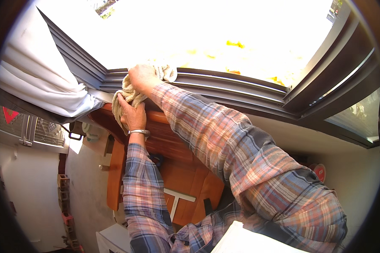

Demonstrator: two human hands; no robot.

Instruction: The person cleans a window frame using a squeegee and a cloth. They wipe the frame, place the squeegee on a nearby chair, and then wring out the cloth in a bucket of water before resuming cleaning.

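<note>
A bunched beige cloth [131, 96] lies over the left end of a dark metal window track [228, 90]. My right hand [144, 79] grips its upper part and presses it down on the track, with the fingers partly hidden by the cloth. Just below, my left hand [133, 115] has the hanging part of the same cloth between thumb and fingers, close to the edge of a reddish-brown wooden piece of furniture [158, 117]. A bracelet sits on the left wrist. Bright glare washes out the window opening above the track.
A gathered white curtain [47, 79] hangs at the left, near the cloth. The dark window frame [329, 69] rises at the right. Below my arms are a wooden surface [183, 177] and a T-shaped pale piece [179, 197]. A white box [114, 237] stands lower left.
</note>
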